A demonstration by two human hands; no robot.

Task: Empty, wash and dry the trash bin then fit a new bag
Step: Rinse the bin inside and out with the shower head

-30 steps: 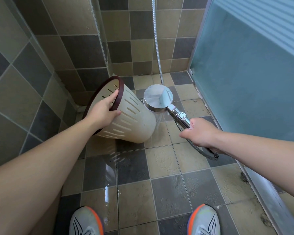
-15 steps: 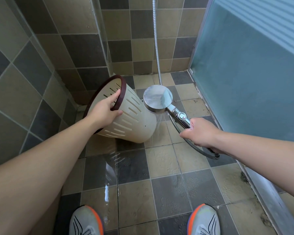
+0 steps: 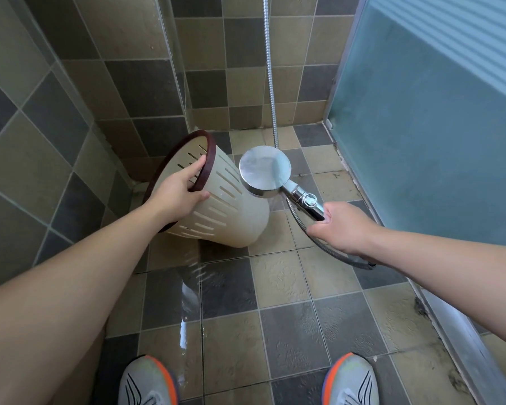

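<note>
**Washing the bin, with drying and a new bag yet to come**

The left hand (image 3: 177, 194) is holding the trash bin (image 3: 216, 200) by its dark red rim (image 3: 187, 141). The fingers are going inside the mouth and the thumb is pressing on the outside wall, so this grip is closed on the bin. The bin is tipped on its side in the air, just above the wet floor (image 3: 275, 282). Its mouth is pointing up and to the left, and its bottom is pointing down and to the right. No trash is showing inside it (only part of the inside can be seen), so the emptying looks done.

Just to the right of the bin, the shower head (image 3: 265, 171) is hanging over the bin's lower end, very near it. Water is spraying down past the bin's bottom, and a thin stream is running off along the floor toward the shoes (image 3: 146, 381).

The right hand (image 3: 342, 226) is wrapped around the shower handle, so this grip is closed too.

So the washing is going on now. Drying is not done yet, and no new bag is in sight.
</note>
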